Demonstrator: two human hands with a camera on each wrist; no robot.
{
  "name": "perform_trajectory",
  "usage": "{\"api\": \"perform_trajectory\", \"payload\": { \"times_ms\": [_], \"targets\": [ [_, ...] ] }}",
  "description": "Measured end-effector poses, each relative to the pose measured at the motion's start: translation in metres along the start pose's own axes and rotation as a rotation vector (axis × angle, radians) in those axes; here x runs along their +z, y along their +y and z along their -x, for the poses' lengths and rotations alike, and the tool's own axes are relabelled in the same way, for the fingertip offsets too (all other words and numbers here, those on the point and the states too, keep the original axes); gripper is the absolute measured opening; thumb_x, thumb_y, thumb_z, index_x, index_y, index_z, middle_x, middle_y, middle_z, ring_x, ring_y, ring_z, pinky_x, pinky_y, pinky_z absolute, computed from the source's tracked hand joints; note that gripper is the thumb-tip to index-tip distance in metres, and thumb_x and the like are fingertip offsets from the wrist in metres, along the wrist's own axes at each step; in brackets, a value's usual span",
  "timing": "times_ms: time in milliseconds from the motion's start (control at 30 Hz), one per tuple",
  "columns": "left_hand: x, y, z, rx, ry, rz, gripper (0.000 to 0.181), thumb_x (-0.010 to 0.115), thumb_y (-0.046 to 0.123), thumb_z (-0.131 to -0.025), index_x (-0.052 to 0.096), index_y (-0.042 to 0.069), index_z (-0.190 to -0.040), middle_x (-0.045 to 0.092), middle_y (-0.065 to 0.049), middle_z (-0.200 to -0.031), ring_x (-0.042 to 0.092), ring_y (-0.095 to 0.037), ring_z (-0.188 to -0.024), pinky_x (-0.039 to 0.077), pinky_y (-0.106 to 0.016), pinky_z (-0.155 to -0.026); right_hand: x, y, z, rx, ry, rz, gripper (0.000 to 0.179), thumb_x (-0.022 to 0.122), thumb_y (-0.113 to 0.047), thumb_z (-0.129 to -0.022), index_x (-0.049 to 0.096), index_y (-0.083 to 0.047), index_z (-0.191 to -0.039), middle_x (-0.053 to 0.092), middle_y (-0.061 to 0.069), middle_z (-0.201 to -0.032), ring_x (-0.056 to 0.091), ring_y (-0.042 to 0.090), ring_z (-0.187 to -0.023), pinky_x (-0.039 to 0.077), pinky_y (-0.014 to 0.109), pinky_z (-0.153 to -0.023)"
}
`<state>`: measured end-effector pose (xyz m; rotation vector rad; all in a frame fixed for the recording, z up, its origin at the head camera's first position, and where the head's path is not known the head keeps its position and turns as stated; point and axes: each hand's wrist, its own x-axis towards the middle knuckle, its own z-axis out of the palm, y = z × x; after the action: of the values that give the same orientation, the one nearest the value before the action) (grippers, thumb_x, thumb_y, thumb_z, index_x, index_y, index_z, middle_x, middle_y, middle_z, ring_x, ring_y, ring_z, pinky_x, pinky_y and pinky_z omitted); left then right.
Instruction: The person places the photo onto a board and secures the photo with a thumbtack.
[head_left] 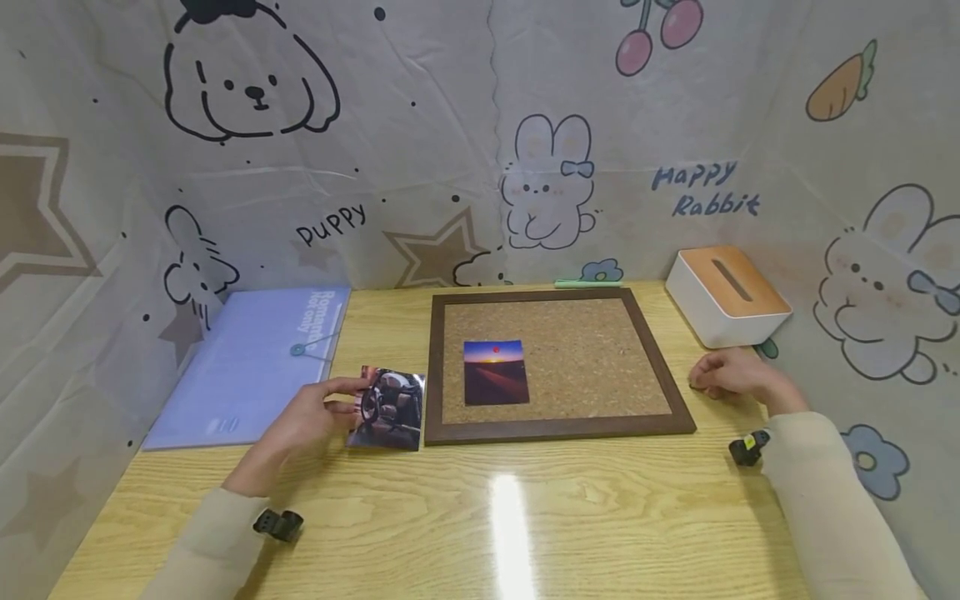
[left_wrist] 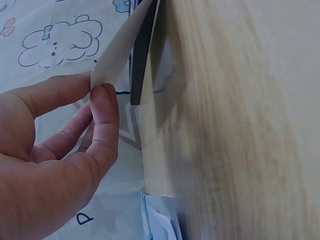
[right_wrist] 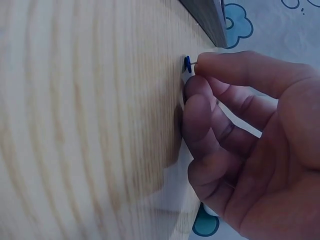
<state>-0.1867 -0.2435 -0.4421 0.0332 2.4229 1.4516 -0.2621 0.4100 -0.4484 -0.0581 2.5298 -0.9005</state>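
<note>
My left hand (head_left: pixel 303 417) pinches the edge of a photo (head_left: pixel 393 410) of a car interior with a steering wheel, left of the board's frame. In the left wrist view the photo's pale back (left_wrist: pixel 117 57) shows, slightly bent. A blue thumbtack (right_wrist: pixel 188 64) sits at the fingertips of my right hand (head_left: pixel 735 379), its needle pinched there with the head outward. That hand is over the table, right of the framed cork board (head_left: pixel 585 358). On the board's left part, a sunset photo (head_left: pixel 496 379) hangs from a red tack (head_left: pixel 496 350).
A bluish document folder (head_left: pixel 247 358) with a string closure lies at the left. The white tissue box (head_left: pixel 723 321) with a wooden lid stands behind my right hand. A thin green stick-like thing (head_left: pixel 588 284) lies behind the board. Printed cloth (head_left: pixel 435 108) surrounds the table's back and sides.
</note>
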Motion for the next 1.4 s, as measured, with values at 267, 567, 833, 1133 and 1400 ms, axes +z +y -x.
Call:
{"api": "perform_trajectory", "payload": {
  "times_ms": [267, 567, 833, 1133, 1400],
  "targets": [
    [-0.007, 0.007, 0.000, 0.034, 0.008, 0.083, 0.057, 0.068, 0.000, -0.092, 0.049, 0.002, -0.146, 0.049, -0.030, -0.144, 0.067, -0.028, -0.115, 0.059, -0.027, -0.084, 0.001, -0.002, -0.002, -0.004, 0.009, 0.049, 0.024, 0.056, -0.019, -0.100, 0.067, 0.002, -0.106, 0.066, 0.001, -0.085, 0.058, 0.011, -0.072, 0.046, 0.025, -0.058],
    [-0.008, 0.012, 0.001, 0.045, 0.004, 0.058, 0.062, 0.070, 0.018, -0.094, 0.045, 0.012, -0.151, 0.042, -0.025, -0.153, 0.055, -0.039, -0.131, 0.056, -0.034, -0.094, -0.001, -0.019, 0.000, -0.066, 0.078, -0.021, 0.018, 0.056, -0.011, -0.096, 0.062, 0.005, -0.101, 0.061, 0.005, -0.081, 0.055, 0.015, -0.073, 0.049, 0.031, -0.062],
    [-0.002, 0.020, -0.005, 0.080, -0.014, 0.089, 0.064, 0.068, 0.019, -0.096, 0.041, 0.012, -0.153, 0.047, -0.028, -0.148, 0.057, -0.038, -0.129, 0.056, -0.037, -0.097, -0.004, -0.033, 0.001, -0.086, 0.097, -0.007, 0.013, 0.055, -0.008, -0.095, 0.060, 0.003, -0.101, 0.059, 0.006, -0.085, 0.053, 0.016, -0.076, 0.051, 0.033, -0.066],
    [0.018, 0.041, -0.021, 0.118, -0.028, 0.121, 0.063, 0.067, 0.011, -0.095, 0.041, 0.010, -0.153, 0.047, -0.026, -0.148, 0.062, -0.034, -0.124, 0.056, -0.035, -0.095, -0.002, -0.045, -0.001, -0.099, 0.133, -0.037, 0.021, 0.059, -0.016, -0.098, 0.061, 0.003, -0.107, 0.069, 0.017, -0.103, 0.064, 0.021, -0.085, 0.056, 0.037, -0.074],
    [0.038, 0.056, -0.037, 0.136, -0.027, 0.151, 0.063, 0.068, 0.003, -0.092, 0.045, 0.009, -0.150, 0.045, -0.021, -0.152, 0.063, -0.034, -0.122, 0.057, -0.030, -0.090, -0.002, -0.060, -0.002, -0.159, 0.150, -0.050, 0.027, 0.061, -0.023, -0.100, 0.061, 0.003, -0.101, 0.070, 0.015, -0.098, 0.064, 0.019, -0.077, 0.056, 0.035, -0.070]
  ]
}}
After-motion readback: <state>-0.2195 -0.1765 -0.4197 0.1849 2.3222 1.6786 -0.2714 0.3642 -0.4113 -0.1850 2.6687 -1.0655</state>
